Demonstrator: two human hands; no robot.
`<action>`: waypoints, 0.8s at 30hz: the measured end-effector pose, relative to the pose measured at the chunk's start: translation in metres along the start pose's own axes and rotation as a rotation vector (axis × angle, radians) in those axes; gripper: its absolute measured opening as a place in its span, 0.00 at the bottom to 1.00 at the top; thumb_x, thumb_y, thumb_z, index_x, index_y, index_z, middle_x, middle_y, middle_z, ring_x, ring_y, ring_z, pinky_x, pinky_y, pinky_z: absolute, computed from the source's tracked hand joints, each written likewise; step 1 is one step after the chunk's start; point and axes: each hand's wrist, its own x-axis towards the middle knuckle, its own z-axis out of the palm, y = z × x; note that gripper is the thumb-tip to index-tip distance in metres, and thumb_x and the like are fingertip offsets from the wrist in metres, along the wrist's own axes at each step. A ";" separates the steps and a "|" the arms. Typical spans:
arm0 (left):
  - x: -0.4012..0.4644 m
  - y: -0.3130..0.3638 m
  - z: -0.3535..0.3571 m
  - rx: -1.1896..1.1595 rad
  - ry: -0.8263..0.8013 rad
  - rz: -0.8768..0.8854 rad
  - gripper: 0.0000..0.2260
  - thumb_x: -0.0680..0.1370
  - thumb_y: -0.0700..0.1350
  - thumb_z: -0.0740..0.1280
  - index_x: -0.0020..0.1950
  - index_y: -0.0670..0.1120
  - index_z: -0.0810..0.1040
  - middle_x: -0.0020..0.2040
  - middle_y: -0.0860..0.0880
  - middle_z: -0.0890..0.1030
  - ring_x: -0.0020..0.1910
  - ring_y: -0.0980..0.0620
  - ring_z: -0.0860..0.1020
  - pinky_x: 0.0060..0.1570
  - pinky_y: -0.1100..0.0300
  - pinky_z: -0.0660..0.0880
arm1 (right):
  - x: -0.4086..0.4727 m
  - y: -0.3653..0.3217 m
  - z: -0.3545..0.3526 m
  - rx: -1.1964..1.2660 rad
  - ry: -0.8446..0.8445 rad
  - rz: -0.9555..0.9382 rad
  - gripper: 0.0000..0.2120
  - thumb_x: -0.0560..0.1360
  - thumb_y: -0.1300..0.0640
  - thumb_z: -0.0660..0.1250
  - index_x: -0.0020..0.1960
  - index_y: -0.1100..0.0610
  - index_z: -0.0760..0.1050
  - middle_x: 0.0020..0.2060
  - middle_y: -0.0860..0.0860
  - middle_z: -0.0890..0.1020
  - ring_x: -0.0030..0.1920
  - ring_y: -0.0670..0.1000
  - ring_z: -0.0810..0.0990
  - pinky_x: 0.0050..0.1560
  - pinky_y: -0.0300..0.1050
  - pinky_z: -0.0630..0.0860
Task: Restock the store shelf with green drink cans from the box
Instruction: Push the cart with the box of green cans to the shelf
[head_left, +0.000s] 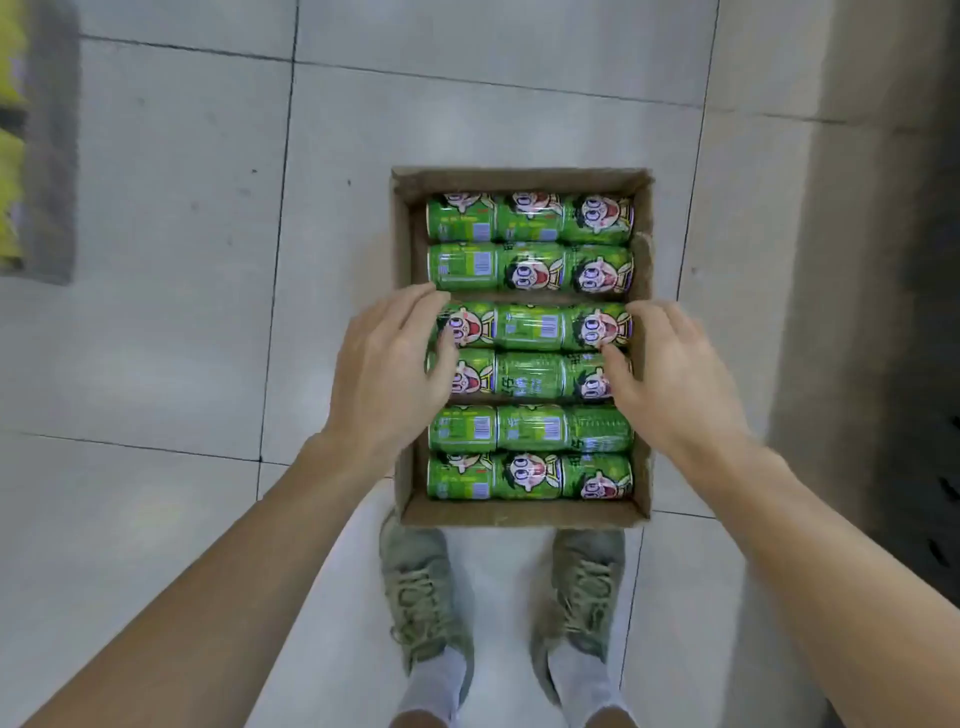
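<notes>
Bright even overhead light, soft shadows, blurred edges, wide-angle distortion

green cans (530, 327) | barcodes and cartoon faces visible | printed text too blurred to read

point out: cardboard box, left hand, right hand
cardboard box (519, 179): head view, bare far rim.
left hand (387, 364): head view, middle of its back.
right hand (670, 374): head view, middle of its back.
</notes>
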 end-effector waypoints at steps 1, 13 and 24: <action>-0.005 -0.010 0.012 0.022 -0.008 -0.016 0.13 0.75 0.40 0.66 0.59 0.39 0.80 0.58 0.44 0.81 0.57 0.44 0.79 0.58 0.51 0.72 | 0.003 0.007 0.013 0.015 0.031 -0.010 0.22 0.79 0.53 0.63 0.70 0.62 0.69 0.67 0.57 0.72 0.65 0.59 0.71 0.61 0.54 0.71; -0.034 -0.070 0.098 -0.102 -0.079 -0.368 0.31 0.77 0.36 0.64 0.78 0.44 0.57 0.77 0.42 0.56 0.74 0.45 0.61 0.68 0.49 0.67 | 0.026 0.065 0.113 0.028 0.272 -0.056 0.32 0.77 0.60 0.65 0.76 0.66 0.56 0.76 0.63 0.58 0.73 0.63 0.61 0.70 0.54 0.64; -0.046 -0.084 0.122 0.052 -0.136 -0.459 0.36 0.79 0.38 0.61 0.80 0.51 0.44 0.42 0.46 0.74 0.37 0.40 0.72 0.40 0.52 0.68 | 0.025 0.086 0.130 0.024 0.122 0.091 0.33 0.82 0.58 0.56 0.80 0.55 0.41 0.66 0.64 0.72 0.42 0.68 0.75 0.39 0.53 0.66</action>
